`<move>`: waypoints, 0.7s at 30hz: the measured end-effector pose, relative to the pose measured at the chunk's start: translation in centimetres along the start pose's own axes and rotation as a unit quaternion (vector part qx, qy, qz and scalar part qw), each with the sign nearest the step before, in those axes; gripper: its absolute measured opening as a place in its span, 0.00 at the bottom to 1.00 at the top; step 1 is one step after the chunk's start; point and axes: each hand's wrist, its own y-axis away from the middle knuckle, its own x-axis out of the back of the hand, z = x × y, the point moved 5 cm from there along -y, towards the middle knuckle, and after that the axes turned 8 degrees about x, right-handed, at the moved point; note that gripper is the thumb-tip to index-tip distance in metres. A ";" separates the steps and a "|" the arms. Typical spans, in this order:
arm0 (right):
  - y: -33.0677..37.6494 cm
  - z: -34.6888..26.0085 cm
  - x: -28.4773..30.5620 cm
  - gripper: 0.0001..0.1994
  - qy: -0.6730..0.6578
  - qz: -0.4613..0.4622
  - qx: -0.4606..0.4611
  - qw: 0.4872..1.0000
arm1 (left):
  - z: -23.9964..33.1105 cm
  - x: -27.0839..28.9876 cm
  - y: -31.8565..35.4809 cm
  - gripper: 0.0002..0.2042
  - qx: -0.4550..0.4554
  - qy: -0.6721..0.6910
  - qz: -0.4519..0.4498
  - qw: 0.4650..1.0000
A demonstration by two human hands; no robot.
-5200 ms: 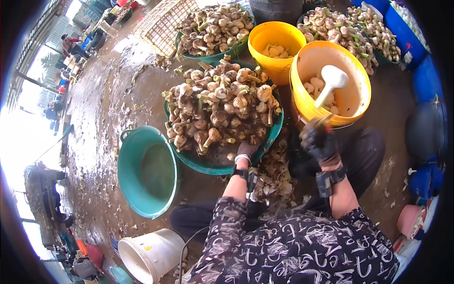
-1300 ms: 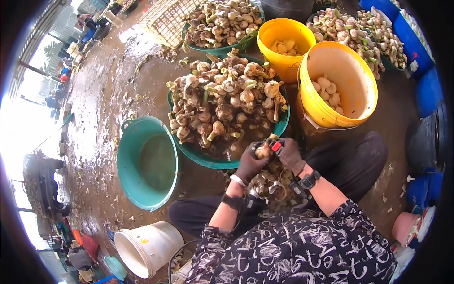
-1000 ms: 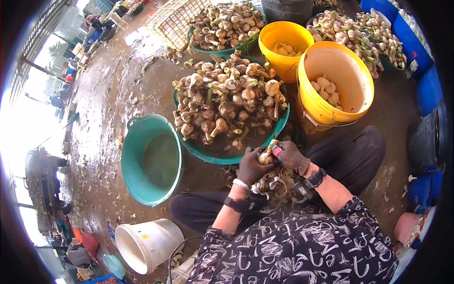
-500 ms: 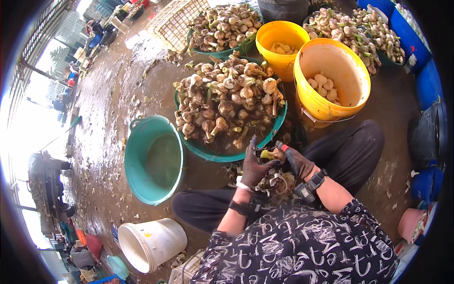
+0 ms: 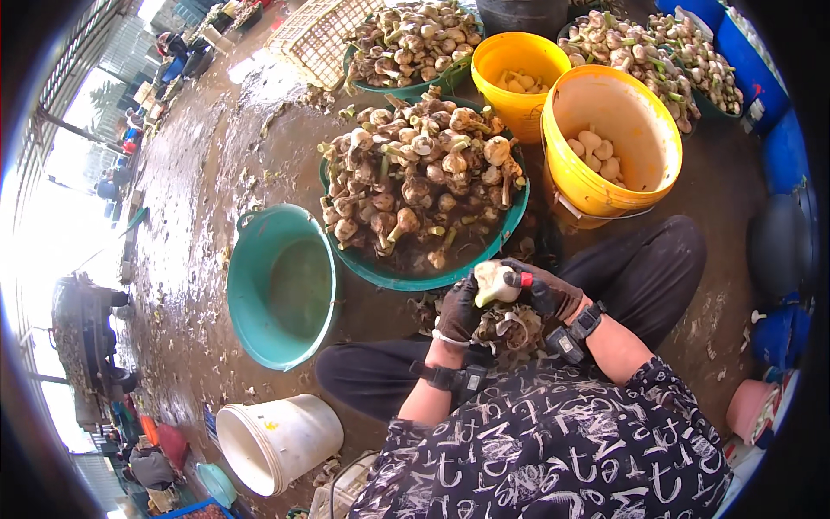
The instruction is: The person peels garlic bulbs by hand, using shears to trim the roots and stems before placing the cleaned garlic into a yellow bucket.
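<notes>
Head view: left hand (image 5: 458,313) grips a pale bulb (image 5: 494,281) over the lap, below the heaped basin (image 5: 380,270); right hand (image 5: 546,290) closed on a red-handled tool (image 5: 524,279). Trimming in hand; next likely into the yellow bucket (image 5: 581,186).

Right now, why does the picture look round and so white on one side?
In the head view, the fisheye lens bends everything toward a dark round rim; daylight from the open left side washes that edge white and shines off the wet floor, while the gloved left hand, right hand and pale bulb stay sharp and evenly lit.
</notes>
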 end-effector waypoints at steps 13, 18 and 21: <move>-0.6 1.3 1.4 0.13 0.332 0.161 0.124 0.921 | -2.8 1.1 0.2 0.15 0.075 0.192 0.077 0.975; -0.3 5.1 4.7 0.08 -0.262 0.241 -0.065 0.932 | 2.0 1.4 1.7 0.13 0.189 0.357 -0.107 0.908; -0.1 5.0 6.5 0.13 -0.176 0.301 -0.020 0.937 | 2.7 0.5 3.3 0.14 0.189 0.232 -0.288 0.910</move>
